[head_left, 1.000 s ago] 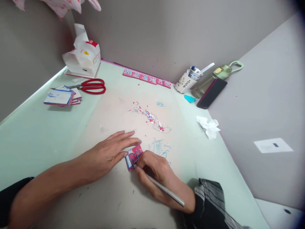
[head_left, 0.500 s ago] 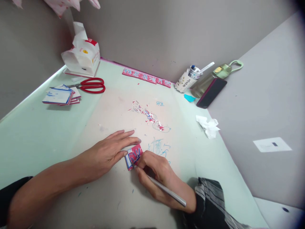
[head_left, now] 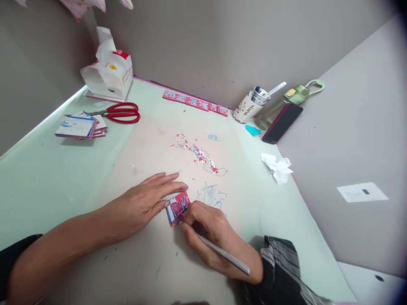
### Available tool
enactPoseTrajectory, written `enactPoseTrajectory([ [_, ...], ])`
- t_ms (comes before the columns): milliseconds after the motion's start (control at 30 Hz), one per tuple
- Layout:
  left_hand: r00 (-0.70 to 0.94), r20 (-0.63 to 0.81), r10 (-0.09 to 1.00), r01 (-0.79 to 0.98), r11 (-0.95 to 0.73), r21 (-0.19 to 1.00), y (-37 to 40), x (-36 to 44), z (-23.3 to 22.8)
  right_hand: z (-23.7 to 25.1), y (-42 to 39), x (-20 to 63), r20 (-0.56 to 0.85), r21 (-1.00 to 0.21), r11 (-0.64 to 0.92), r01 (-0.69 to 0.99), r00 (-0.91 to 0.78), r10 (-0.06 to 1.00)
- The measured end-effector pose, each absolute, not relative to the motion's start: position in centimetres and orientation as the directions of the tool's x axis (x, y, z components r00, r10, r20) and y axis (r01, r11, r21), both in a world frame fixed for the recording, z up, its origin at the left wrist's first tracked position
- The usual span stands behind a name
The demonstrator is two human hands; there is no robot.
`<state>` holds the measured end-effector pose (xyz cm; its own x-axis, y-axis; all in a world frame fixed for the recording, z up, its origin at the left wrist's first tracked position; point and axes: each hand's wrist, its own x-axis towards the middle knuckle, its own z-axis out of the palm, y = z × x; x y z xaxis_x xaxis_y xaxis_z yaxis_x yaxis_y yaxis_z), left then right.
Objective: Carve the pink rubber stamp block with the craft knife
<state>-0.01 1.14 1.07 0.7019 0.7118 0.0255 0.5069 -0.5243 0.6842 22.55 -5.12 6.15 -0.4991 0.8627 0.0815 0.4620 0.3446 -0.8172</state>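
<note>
A small square carving block [head_left: 178, 208], red with white patches and blue-outlined strokes, lies on the grey board in front of me. My left hand [head_left: 155, 192] rests flat beside it with fingers stretched out, the thumb touching its left edge and the index finger near its top. Closed in a pen grip, my right hand [head_left: 210, 233] holds a slim silver craft knife [head_left: 225, 255]. Its tip meets the lower part of the block; my fingers partly cover the block's right side. Red, white and blue shavings [head_left: 200, 156] lie beyond my hands.
Red-handled scissors [head_left: 122, 113] and stacked square blocks [head_left: 78, 126] lie at left, a tissue pack [head_left: 110, 76] behind. Carved red strips [head_left: 193, 102] line the back edge. At right are a pen cup [head_left: 249, 106], bottle [head_left: 273, 110], phone [head_left: 282, 123] and crumpled tissue [head_left: 276, 168].
The knife tip and my right hand have shifted very slightly on the block. My left hand stays in place, and the view has moved a little.
</note>
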Motion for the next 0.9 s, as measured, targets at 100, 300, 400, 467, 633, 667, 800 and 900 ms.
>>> enactPoseTrajectory([
  [100, 0.703, 0.033, 0.711, 0.501, -0.527, 0.686, 1.11, 0.03, 1.16, 6.18, -5.12, 22.52, 0.075, -0.817, 0.339, 0.467, -0.497, 0.865],
  [300, 0.695, -0.001, 0.719, 0.521, -0.502, 0.690, 1.12, 0.03, 1.31, 6.44, -5.08, 22.52, 0.064, -0.812, 0.342, 0.472, -0.511, 0.857],
  [400, 0.716, -0.009, 0.698, 0.512, -0.516, 0.687, 1.36, -0.07, 1.39, 6.47, -5.06, 22.55, 0.066, -0.811, 0.348, 0.470, -0.518, 0.853],
  [467, 0.742, -0.022, 0.670, 0.500, -0.531, 0.684, 1.51, -0.11, 1.46, 6.46, -5.03, 22.57, 0.075, -0.811, 0.357, 0.465, -0.521, 0.850],
  [633, 0.719, -0.001, 0.695, 0.505, -0.522, 0.687, 1.31, 0.00, 1.60, 6.51, -4.98, 22.60, 0.070, -0.811, 0.356, 0.463, -0.528, 0.846],
  [667, 0.710, 0.005, 0.704, 0.508, -0.518, 0.688, 1.21, 0.03, 1.59, 6.53, -4.98, 22.60, 0.068, -0.812, 0.355, 0.464, -0.529, 0.846],
  [800, 0.694, 0.009, 0.720, 0.517, -0.507, 0.690, 0.96, 0.03, 1.46, 6.60, -5.00, 22.57, 0.068, -0.811, 0.355, 0.465, -0.528, 0.846],
  [900, 0.697, 0.017, 0.717, 0.508, -0.510, 0.694, 1.01, -0.01, 1.28, 6.62, -5.01, 22.56, 0.057, -0.813, 0.345, 0.470, -0.525, 0.849],
])
